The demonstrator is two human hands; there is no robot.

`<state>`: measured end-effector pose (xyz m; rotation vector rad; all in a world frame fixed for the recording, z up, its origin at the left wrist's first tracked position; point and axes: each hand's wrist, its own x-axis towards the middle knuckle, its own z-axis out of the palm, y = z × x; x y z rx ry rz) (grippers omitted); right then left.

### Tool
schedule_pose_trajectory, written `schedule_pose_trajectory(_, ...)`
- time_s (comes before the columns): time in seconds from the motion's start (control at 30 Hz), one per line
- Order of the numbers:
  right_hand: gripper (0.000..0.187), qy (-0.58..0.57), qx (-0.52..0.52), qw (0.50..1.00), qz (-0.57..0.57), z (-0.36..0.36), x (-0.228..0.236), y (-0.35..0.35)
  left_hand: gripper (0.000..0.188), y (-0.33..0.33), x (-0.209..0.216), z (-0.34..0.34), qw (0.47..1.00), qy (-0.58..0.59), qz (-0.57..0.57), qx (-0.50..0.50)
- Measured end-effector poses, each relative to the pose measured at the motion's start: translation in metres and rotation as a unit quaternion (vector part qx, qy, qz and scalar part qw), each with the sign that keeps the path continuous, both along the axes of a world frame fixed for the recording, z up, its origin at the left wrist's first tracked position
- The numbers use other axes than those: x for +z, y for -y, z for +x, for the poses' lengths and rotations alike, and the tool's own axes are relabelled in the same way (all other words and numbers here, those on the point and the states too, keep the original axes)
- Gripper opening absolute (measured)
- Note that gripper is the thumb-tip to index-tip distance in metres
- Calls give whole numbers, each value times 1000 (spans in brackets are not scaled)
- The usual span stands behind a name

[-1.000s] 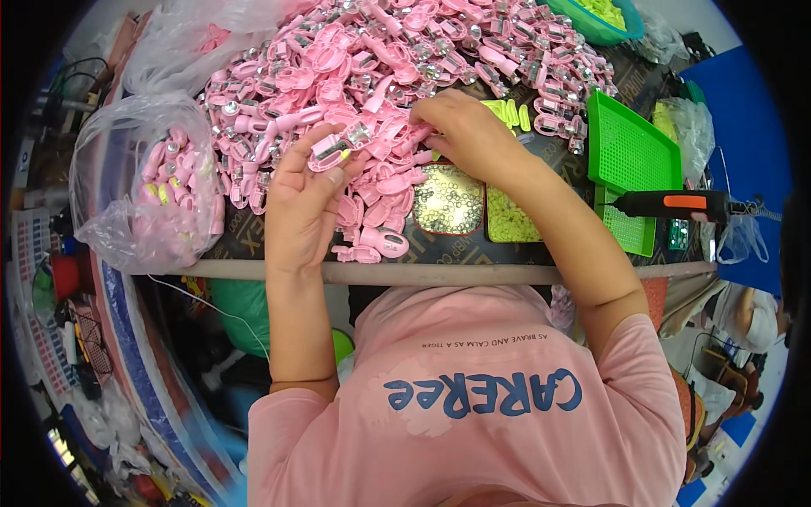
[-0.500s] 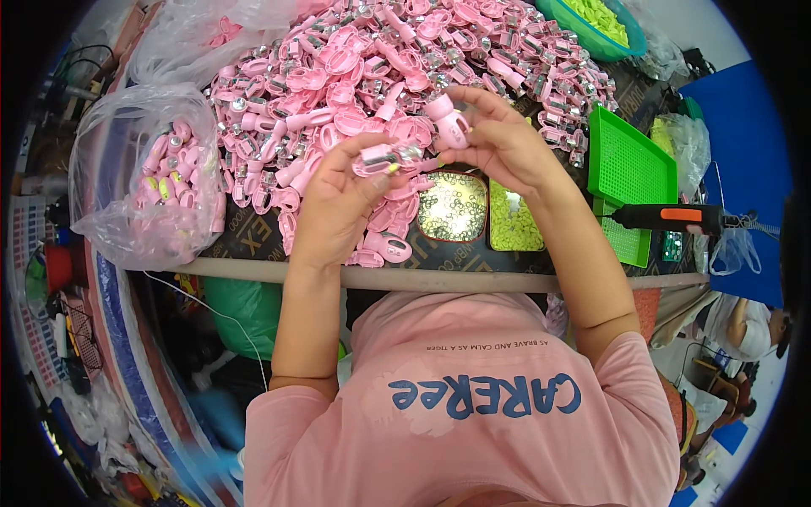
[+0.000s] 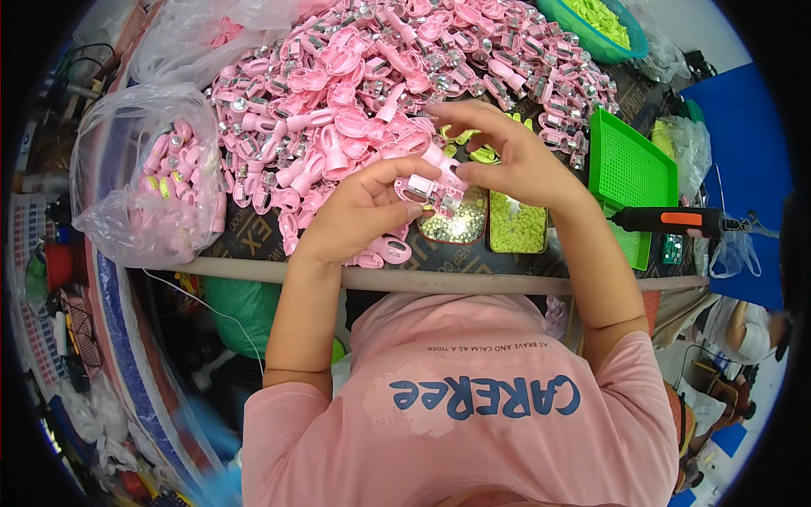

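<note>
Between the thumb and fingers of my left hand (image 3: 359, 211) is a small pink plastic casing with silvery metal parts (image 3: 420, 189), held over the front of the pile. A smooth pink casing half (image 3: 437, 159) lies close against its upper side; whether the two are joined I cannot tell. My right hand (image 3: 515, 160) is just to the right, fingers spread apart, its thumb by the edge of that half. Beneath the hands stand a tray of small metal rings (image 3: 456, 226) and a tray of yellow-green pieces (image 3: 517, 224), the ring tray partly hidden.
A large heap of pink casings (image 3: 338, 84) covers the table. At left is a clear plastic bag (image 3: 110, 194) of pink pieces. Right are green baskets (image 3: 629, 160) and a black-and-orange power screwdriver (image 3: 676, 219). A teal bowl (image 3: 638, 46) stands far right.
My right hand has brought the smooth pink half down and left to the casing in my left hand, and its fingers have spread. My left hand has shifted slightly right and down.
</note>
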<state>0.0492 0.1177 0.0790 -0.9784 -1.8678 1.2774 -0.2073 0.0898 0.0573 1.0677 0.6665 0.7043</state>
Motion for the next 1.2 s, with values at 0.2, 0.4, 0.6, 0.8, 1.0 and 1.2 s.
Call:
schedule_pose_trajectory(0.2,49,50,86,994,50,8,2,-15,42,-8,-2,-4,998,-12,-6,-59)
schedule_pose_trajectory(0.4,43,-16,-119,977,-179,24,-46,-25,45,-5,-14,-10,998,35,17,51)
schedule_pose_trajectory(0.6,38,168,-172,967,81,24,-46,-10,46,3,-15,-12,994,17,17,107)
schedule_pose_trajectory(0.8,32,-243,-203,946,-72,11,-6,13,50,6,-3,10,992,36,39,116)
schedule_pose_trajectory(1.0,38,-246,-192,950,2,-27,-21,48,54,10,-12,32,986,93,45,131)
schedule_pose_trajectory(1.2,36,-182,-199,962,54,-26,-25,53,57,12,-5,31,987,84,56,125)
